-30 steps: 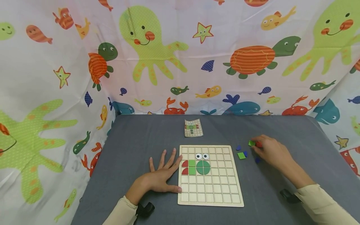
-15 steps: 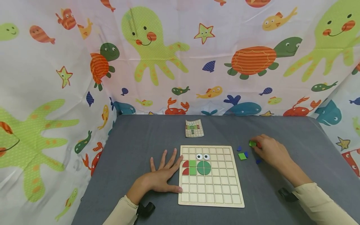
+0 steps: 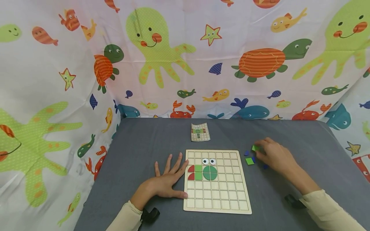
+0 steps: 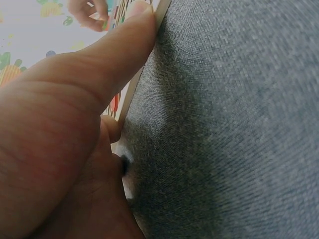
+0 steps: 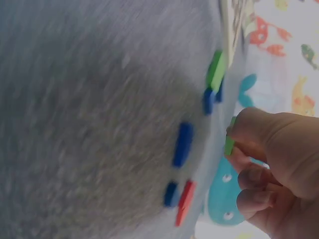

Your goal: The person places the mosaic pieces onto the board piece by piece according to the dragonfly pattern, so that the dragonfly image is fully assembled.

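Note:
A square wooden grid board (image 3: 228,195) lies on the table. Set in its squares are two eye tiles (image 3: 209,161), dark green quarter-round tiles (image 3: 209,173) forming a circle, light green square tiles (image 3: 198,172) and red curved tiles (image 3: 191,172). Along the board's left edge my left hand (image 3: 163,185) rests with spread fingers; its thumb (image 4: 124,37) touches the rim. To the right of the board, my right hand (image 3: 276,156) pinches a green square tile (image 5: 230,139) between thumb and finger, above the table.
Near the right hand lie another green tile (image 3: 249,161), several blue tiles (image 5: 183,144) and a red tile (image 5: 185,203). A small picture card (image 3: 200,132) with a grid pattern lies behind the board. A printed sea-animal curtain (image 3: 185,70) borders the table at the back and sides.
My right hand has lifted the green tile and shifted slightly left with it; the red tile beside it no longer shows in the head view. The left hand keeps its place.

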Action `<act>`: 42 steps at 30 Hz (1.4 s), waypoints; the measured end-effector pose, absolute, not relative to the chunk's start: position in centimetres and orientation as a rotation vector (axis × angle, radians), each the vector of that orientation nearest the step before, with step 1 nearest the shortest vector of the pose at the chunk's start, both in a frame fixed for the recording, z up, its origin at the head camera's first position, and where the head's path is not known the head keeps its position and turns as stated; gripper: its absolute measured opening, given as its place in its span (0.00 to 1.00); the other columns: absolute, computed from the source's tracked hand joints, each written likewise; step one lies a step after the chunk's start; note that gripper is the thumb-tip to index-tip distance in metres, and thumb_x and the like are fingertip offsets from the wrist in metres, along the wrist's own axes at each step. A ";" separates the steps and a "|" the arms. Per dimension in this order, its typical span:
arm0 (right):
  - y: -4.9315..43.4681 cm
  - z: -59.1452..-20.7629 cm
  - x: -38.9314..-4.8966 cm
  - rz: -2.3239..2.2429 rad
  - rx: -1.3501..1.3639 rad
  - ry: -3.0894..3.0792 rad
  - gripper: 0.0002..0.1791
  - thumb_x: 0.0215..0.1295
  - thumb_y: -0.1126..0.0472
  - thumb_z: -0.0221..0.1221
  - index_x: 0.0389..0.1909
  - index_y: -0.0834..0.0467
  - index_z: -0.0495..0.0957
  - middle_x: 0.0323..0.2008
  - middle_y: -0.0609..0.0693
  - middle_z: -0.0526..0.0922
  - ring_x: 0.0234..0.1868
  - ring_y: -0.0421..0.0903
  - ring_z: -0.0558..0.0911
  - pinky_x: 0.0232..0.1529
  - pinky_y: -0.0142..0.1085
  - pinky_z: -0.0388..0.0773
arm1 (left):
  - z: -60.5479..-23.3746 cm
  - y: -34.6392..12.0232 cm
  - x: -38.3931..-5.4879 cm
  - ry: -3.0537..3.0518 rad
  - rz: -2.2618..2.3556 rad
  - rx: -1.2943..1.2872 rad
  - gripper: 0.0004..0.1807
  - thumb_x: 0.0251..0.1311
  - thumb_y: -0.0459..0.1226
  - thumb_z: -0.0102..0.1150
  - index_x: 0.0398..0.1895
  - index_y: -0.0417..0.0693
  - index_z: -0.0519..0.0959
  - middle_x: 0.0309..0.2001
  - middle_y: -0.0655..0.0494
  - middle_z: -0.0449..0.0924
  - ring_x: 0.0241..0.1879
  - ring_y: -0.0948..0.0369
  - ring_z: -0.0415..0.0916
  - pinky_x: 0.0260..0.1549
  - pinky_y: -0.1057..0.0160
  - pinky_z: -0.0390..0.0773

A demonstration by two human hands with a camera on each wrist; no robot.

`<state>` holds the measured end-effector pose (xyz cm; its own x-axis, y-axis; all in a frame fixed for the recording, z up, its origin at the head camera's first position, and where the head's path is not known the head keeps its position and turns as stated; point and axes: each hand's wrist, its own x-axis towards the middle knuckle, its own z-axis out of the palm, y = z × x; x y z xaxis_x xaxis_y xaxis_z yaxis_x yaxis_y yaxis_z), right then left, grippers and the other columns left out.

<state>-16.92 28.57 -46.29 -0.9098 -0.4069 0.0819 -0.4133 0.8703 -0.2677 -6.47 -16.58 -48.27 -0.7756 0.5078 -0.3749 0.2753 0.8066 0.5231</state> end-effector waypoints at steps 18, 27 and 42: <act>21.9 -45.6 -12.4 0.560 1.085 -2.789 0.22 0.62 0.63 0.76 0.56 0.55 0.84 0.54 0.48 0.83 0.27 0.34 0.77 0.20 0.28 0.69 | -48.1 -16.6 -6.4 2.475 0.636 0.584 0.66 0.59 0.69 0.67 0.88 0.67 0.34 0.85 0.57 0.14 0.80 0.41 0.06 0.61 0.19 0.12; 19.8 -46.8 -11.5 0.593 1.186 -2.791 0.18 0.65 0.61 0.74 0.54 0.53 0.85 0.52 0.46 0.84 0.32 0.35 0.80 0.25 0.29 0.76 | -48.3 -16.6 -6.4 2.482 0.636 0.582 0.66 0.59 0.70 0.67 0.88 0.66 0.34 0.85 0.57 0.15 0.80 0.41 0.07 0.61 0.19 0.12; 18.7 -47.9 -11.5 0.581 1.281 -2.724 0.16 0.65 0.61 0.75 0.52 0.54 0.87 0.48 0.46 0.84 0.39 0.37 0.84 0.31 0.31 0.82 | -48.3 -16.7 -6.4 2.476 0.639 0.601 0.65 0.60 0.70 0.66 0.88 0.67 0.34 0.85 0.56 0.15 0.80 0.41 0.07 0.61 0.18 0.13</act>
<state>-11.52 18.69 -47.88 -0.6485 -0.7270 0.2257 -0.7558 0.5798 -0.3043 -6.44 -16.71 -48.30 -0.7724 0.5231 -0.3602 0.2836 0.7916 0.5413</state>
